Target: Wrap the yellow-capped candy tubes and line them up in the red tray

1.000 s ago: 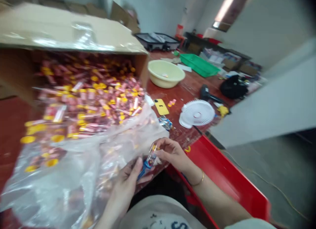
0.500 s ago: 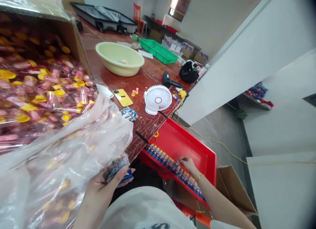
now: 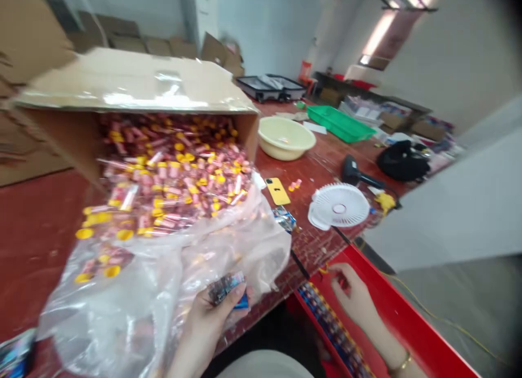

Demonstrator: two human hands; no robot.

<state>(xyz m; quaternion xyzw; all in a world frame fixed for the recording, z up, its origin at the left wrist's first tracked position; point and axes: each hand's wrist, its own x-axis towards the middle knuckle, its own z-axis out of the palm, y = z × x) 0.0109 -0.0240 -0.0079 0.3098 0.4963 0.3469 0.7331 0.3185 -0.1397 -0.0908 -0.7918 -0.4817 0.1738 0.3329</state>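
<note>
My left hand (image 3: 218, 313) is closed around a small stack of printed, shiny packets (image 3: 226, 287), dark and blue, in front of the plastic-lined box. My right hand (image 3: 353, 293) is over the red tray (image 3: 408, 296), its fingers bent and the thumb apart from them. Its fingertips are near a small yellow loop (image 3: 323, 270) at the tray's table-side end; blur hides whether they touch it. A row of small blue printed pieces with yellow tops (image 3: 332, 326) lines the tray's near side.
A cardboard box (image 3: 134, 84) spills pink, yellow-capped tubes (image 3: 175, 182) over clear plastic (image 3: 142, 291). On the red table are a yellow phone (image 3: 278, 191), printed packets (image 3: 284, 218), a white fan (image 3: 339, 206), a cream basin (image 3: 285, 138), a green tray (image 3: 340, 123) and a black handheld scanner (image 3: 356, 174).
The view has swung left, bringing the whole box in. My right hand has moved from the row of pieces to the tray's table-side end. My left hand still holds the packets.
</note>
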